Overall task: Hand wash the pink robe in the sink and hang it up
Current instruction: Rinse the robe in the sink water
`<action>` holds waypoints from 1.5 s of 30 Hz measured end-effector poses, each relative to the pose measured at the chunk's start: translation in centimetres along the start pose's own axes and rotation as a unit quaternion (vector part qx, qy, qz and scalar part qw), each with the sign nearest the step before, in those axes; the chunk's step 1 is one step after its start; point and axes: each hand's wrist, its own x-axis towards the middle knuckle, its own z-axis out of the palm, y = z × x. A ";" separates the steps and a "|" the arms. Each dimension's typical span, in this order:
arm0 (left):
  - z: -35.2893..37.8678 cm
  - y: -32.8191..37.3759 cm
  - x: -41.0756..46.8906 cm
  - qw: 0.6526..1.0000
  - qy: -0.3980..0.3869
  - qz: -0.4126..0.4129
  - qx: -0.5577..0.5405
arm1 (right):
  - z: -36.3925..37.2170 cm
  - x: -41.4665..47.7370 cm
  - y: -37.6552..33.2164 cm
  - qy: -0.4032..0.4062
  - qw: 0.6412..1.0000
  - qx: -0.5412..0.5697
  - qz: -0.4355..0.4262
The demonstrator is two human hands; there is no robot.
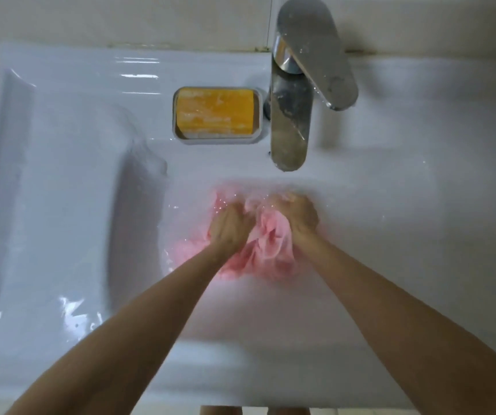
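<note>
Down in the sink (61, 175), seen from the head camera, the pink robe (267, 244) lies bunched in the middle of the bowl, just nearer than the tap (291, 124) spout. It looks soaked, and glints around it suggest water standing in the bowl. Whether the tap is running I cannot tell.

Both hands are on the cloth. The left hand (230, 224) is curled into a fist around a fold on the left side of the bundle. The right hand (296, 214) is curled the same way around a fold on the right. The two fists sit close together with a ridge of pink fabric standing up between them. Motion blur softens the edges of the cloth.

On the far ledge, left of the tap, a bar of yellow soap (214, 115) sits in a white soap dish (258, 115), its top streaked with lather.

This reads as the scrubbing stage, with rinsing, wringing and hanging all yet to come. To do it well, I would rub the two gripped folds against each other in short strokes, then shift the grip to a fresh patch, so the whole robe gets worked and not just this one ridge. Low hands should keep splashes off the ledge. Thin wet fabric like this probably stretches, so firm rubbing seems safer than hard pulling.
</note>
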 end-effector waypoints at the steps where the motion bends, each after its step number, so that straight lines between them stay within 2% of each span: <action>1: -1.2 -0.2 0.0 0.994 0.005 0.017 -0.103 | -1.0 0.1 0.1 -0.032 0.995 0.090 0.012; 2: -2.6 0.2 -0.7 0.982 -0.005 -0.006 -0.187 | -2.2 -0.4 0.0 -0.025 0.987 0.156 0.001; 4: -4.7 0.1 -2.1 0.931 0.003 -0.071 -0.358 | -4.4 -2.3 0.1 -0.005 0.961 0.272 -0.048; 6: -5.3 -0.1 -3.2 0.883 0.007 -0.133 -0.451 | -5.3 -4.7 0.4 0.019 0.945 0.318 -0.077; 7: -5.1 -0.1 -3.7 0.891 0.012 -0.134 -0.433 | -5.1 -5.4 1.2 0.048 0.949 0.297 -0.091; 8: -4.7 -0.1 -4.4 0.937 0.013 -0.103 -0.334 | -4.9 -6.2 1.5 0.081 0.962 0.233 -0.114; 9: -4.3 0.0 -5.1 0.980 0.012 -0.058 -0.188 | -4.4 -6.7 2.2 0.117 0.972 0.141 -0.150; 10: -3.3 -0.5 -5.5 0.999 0.028 0.010 -0.022 | -3.6 -6.9 3.1 0.142 0.973 0.024 -0.180; 12: -1.2 -1.4 -6.3 0.963 0.072 0.161 0.206 | -1.5 -6.4 5.5 0.136 0.952 -0.160 -0.222; 13: -0.2 -1.8 -6.4 0.949 0.067 0.178 0.250 | -0.5 -6.0 6.7 0.109 0.949 -0.200 -0.220; 16: 2.2 -2.9 -6.2 0.958 0.034 0.144 0.245 | 1.6 -5.2 8.6 0.042 0.953 -0.216 -0.207; 18: 3.3 -3.3 -5.8 0.953 0.044 0.169 0.248 | 2.5 -5.0 8.7 0.075 0.942 -0.224 -0.238; 21: 3.7 -3.1 -4.6 0.948 0.052 0.185 0.255 | 3.3 -4.3 8.2 0.171 0.915 -0.234 -0.281; 23: 4.1 -3.5 -3.6 0.941 0.083 0.213 0.249 | 3.8 -3.3 7.9 0.196 0.900 -0.229 -0.315; 26: 4.7 -4.4 -1.9 0.917 0.179 0.273 0.228 | 4.7 -1.7 7.3 0.221 0.889 -0.215 -0.338; 28: 4.7 -4.2 -1.0 0.930 0.173 0.260 0.196 | 5.2 -0.8 6.7 0.219 0.888 -0.246 -0.321; 30: 4.6 -3.9 -0.3 0.951 0.125 0.215 0.181 | 5.1 -0.2 5.7 0.231 0.882 -0.267 -0.312; 33: 2.6 -2.0 0.4 0.977 0.031 0.132 0.163 | 5.1 0.7 4.9 0.295 0.883 -0.203 -0.303; 34: 2.8 -2.0 1.0 0.985 0.037 0.117 0.122 | 5.0 0.8 4.5 0.294 0.893 -0.183 -0.287; 35: 2.4 -1.2 0.9 0.989 -0.008 0.096 0.110 | 4.9 0.8 4.2 0.278 0.907 -0.166 -0.271; 36: 2.6 -1.3 1.3 0.983 0.029 0.093 0.157 | 4.5 0.5 3.7 0.248 0.928 -0.140 -0.242; 37: 1.6 -0.6 1.1 0.985 -0.011 0.063 0.162 | 4.2 0.4 3.3 0.223 0.950 -0.097 -0.198; 38: 1.0 -0.1 1.1 0.990 -0.020 0.051 0.132 | 3.4 0.0 2.6 0.187 0.972 -0.042 -0.134; 39: 0.6 0.1 1.1 0.998 -0.031 0.018 0.049 | 2.7 -0.3 2.1 0.136 0.988 0.027 -0.068; 40: -0.2 0.5 0.5 0.998 -0.038 0.000 -0.049 | 1.9 -0.8 1.6 0.084 0.986 0.141 -0.014; 42: -1.7 1.0 -0.4 0.973 -0.058 -0.018 -0.224 | 0.2 -1.8 0.5 0.025 0.929 0.366 0.039; 43: -2.6 1.2 -1.1 0.957 -0.045 0.003 -0.288 | -0.7 -2.4 0.2 0.020 0.896 0.442 0.038; 44: -3.3 1.1 -1.7 0.941 -0.031 0.006 -0.337 | -1.4 -3.2 0.0 0.019 0.877 0.479 0.027; 45: -3.8 0.7 -2.2 0.933 -0.013 -0.002 -0.360 | -2.2 -4.1 -0.2 0.015 0.874 0.485 0.012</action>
